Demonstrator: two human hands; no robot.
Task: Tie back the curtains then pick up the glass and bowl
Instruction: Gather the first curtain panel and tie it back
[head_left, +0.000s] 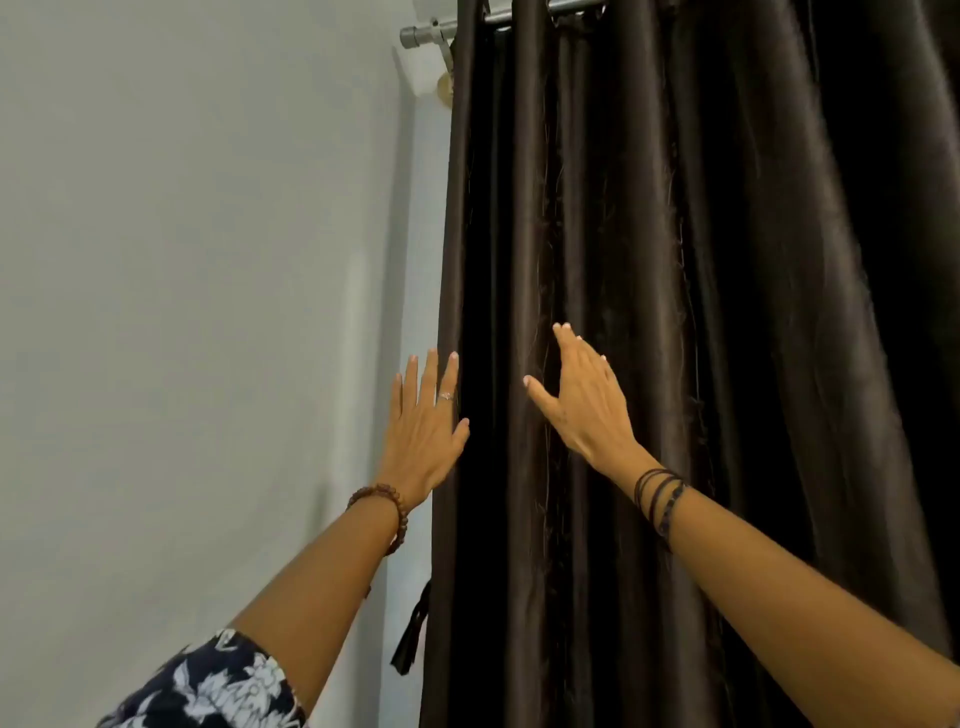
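Curtain (675, 312): dark brown, satin-like sheen, hanging in deep vertical folds from a metal rod (431, 34) at top of view, just right of the pale wall (182, 260). I judge the cloth soft and limp, likely slippery, fairly heavy once bunched; loose threads along the seams could snag.

Left hand (423, 441): fingers straight and spread, lying at the curtain's left edge. Right hand (582, 402): fingers straight, thumb out, flat against a fold further in. Neither grip holds cloth yet.

Best hold, I think: gather the folds between both palms at this height or lower, then wrap with the tie-back (410, 639), a dark tassel hanging near the edge below.

Not seen: glass, bowl, any counter, curtain hem, right extent of cloth. The tassel's anchor point is unclear.
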